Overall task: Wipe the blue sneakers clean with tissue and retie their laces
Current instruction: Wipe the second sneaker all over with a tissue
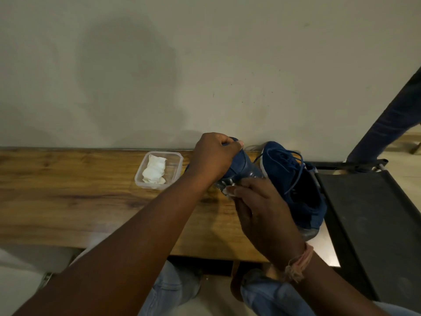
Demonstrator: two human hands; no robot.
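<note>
Sneaker gripped by left hand; right hand presses tissue.

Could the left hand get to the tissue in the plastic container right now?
Probably not at once: the left hand grips the held sneaker. The path itself looks free, since the container sits open beside that hand on the wooden table, with the tissue uncovered.

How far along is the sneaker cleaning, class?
Done: nothing shows as finished. In hand: the left hand grips one sneaker while the right hand presses tissue to it. Left: the second sneaker, laces loose; spare tissue waits in the tub.
</note>
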